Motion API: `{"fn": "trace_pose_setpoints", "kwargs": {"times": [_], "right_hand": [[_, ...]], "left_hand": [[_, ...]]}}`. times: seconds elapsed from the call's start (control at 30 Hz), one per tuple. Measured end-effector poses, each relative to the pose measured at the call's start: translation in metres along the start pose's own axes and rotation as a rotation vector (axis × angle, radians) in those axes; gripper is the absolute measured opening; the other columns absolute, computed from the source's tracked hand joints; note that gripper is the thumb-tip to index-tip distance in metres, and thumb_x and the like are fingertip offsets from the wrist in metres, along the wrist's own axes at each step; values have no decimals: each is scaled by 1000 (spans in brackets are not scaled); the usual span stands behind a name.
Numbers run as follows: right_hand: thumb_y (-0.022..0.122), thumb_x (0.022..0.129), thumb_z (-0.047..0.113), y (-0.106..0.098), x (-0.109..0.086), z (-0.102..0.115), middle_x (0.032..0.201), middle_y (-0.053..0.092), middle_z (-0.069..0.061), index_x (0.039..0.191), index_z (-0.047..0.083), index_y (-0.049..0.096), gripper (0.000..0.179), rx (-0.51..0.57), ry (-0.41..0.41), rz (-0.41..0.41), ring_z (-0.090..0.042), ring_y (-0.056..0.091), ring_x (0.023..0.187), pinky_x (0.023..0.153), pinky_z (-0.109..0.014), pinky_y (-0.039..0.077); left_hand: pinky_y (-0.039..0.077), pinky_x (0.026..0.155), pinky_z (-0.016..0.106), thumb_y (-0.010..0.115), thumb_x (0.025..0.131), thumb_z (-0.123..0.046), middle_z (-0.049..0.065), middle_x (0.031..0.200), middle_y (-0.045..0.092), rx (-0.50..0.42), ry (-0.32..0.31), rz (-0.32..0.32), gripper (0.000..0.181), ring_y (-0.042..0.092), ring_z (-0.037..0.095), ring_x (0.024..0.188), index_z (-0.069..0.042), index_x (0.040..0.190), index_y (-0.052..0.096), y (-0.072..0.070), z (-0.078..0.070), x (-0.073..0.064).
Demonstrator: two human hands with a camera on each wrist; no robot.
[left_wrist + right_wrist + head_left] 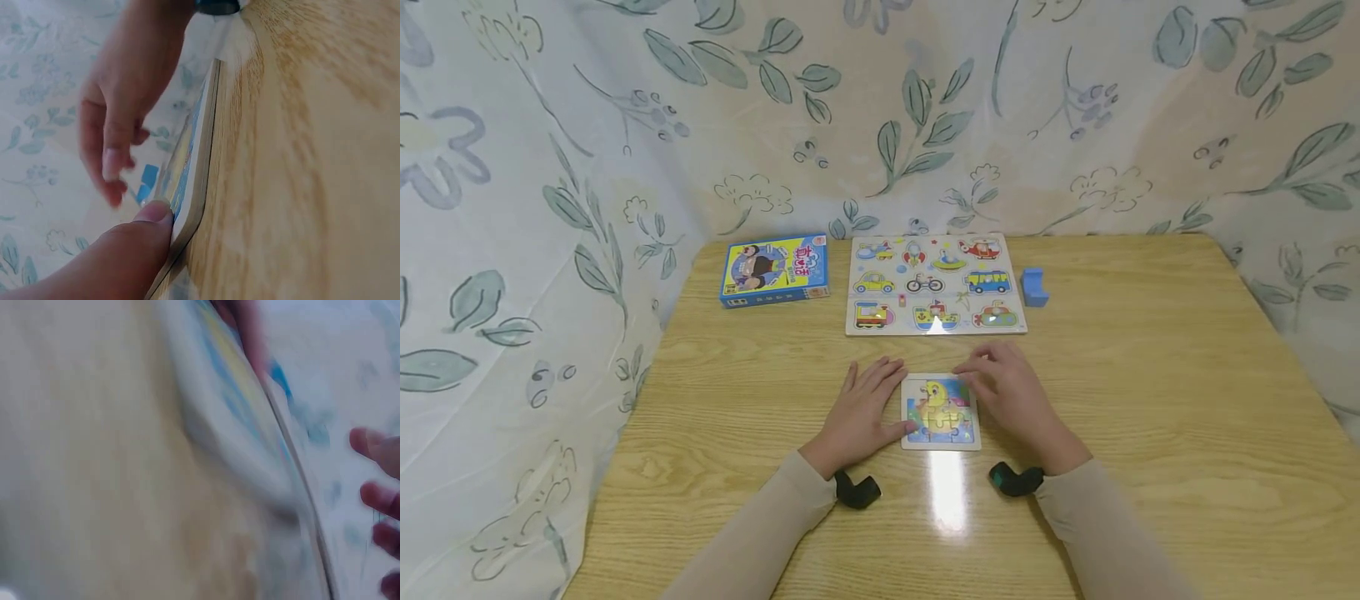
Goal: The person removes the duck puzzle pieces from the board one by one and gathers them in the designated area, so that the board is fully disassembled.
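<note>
A small square jigsaw puzzle [938, 415] with a yellow duck picture lies flat on the table inside its pale frame [940, 447]. My left hand [857, 418] rests at its left side with the fingers extended, and the thumb [134, 247] lies on the puzzle's edge. Over the upper right corner hovers my right hand [1011, 398], its fingers loosely bent. Nothing shows between those fingers in the left wrist view, where they hang apart from the board. The right wrist view is blurred, with spread fingertips [378, 494] beside the puzzle.
Behind the puzzle lies a larger board [936, 285] with vehicle pictures. A blue block [1034, 287] stands at its right, and a blue and yellow box [775, 271] at its left. Patterned cloth [880, 117] hangs behind the wooden table [1150, 375].
</note>
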State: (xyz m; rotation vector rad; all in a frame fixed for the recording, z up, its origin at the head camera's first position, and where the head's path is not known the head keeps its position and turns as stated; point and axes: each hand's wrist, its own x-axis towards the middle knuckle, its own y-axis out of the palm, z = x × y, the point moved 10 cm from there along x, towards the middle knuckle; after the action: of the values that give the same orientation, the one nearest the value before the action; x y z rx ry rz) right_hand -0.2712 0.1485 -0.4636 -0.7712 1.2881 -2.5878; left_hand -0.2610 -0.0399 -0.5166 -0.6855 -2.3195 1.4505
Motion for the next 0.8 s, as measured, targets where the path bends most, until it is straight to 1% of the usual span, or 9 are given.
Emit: {"fn": "trace_pose_setpoints", "kwargs": {"times": [0.03,0.07,0.13,0.2,0.27,0.4,0.6,0.73,0.8], "right_hand": [[81,93,9,8,0,10,121,63,-12,110,12,82,18,-28,-35,30,-32,56,112,96,-52,49],[81,93,14,16,0,18,128,62,-13,113,16,82,20,-62,-63,63,-34,54,119,99,-54,47],[81,94,20,31,-2,28,142,57,-14,120,21,80,26,-112,-111,124,-38,48,132,107,-60,42],[80,95,24,41,-6,32,152,51,-15,125,25,79,30,-134,-131,168,-40,40,144,113,-64,37],[79,96,25,48,-9,32,156,47,-16,128,26,77,32,-139,-139,197,-41,34,149,116,-65,33],[76,98,25,53,-10,30,159,45,-14,130,26,75,32,-138,-125,220,-40,30,152,119,-63,30],[71,102,26,58,-8,30,160,44,-11,130,23,70,28,-151,-129,235,-38,30,153,120,-60,31],[65,105,32,61,-6,29,161,43,-11,128,21,69,26,-126,-131,247,-37,29,154,121,-58,31],[65,106,33,61,-6,30,161,43,-11,127,19,68,26,-108,-129,245,-36,29,154,122,-57,31]], "left_hand": [[-6,127,52,67,98,-57,3,171,28,0,0,1,85,12,20,160,-11,163,36,0,0,0],[-5,127,53,67,99,-57,3,171,29,2,1,-1,85,12,20,160,-11,163,36,0,0,0],[-5,127,53,67,99,-57,4,171,29,5,5,-2,85,13,21,160,-11,163,36,0,-1,0],[-5,127,54,67,98,-57,4,171,29,9,8,0,85,13,21,160,-11,163,36,1,-2,0],[-4,127,55,67,98,-57,5,170,30,11,11,1,85,13,22,160,-11,163,37,1,-2,-1],[-4,127,54,67,98,-57,5,170,30,14,2,7,86,14,21,160,-10,163,37,1,-2,-1],[-2,127,54,68,98,-58,4,170,31,17,-9,-3,85,15,21,160,-10,162,38,0,-1,0],[-1,127,55,68,97,-59,4,170,31,22,-5,-11,84,15,21,160,-12,162,40,0,-1,1],[-1,127,55,68,97,-59,4,170,31,22,-1,-14,83,15,21,160,-14,162,40,-1,-1,1]]}}
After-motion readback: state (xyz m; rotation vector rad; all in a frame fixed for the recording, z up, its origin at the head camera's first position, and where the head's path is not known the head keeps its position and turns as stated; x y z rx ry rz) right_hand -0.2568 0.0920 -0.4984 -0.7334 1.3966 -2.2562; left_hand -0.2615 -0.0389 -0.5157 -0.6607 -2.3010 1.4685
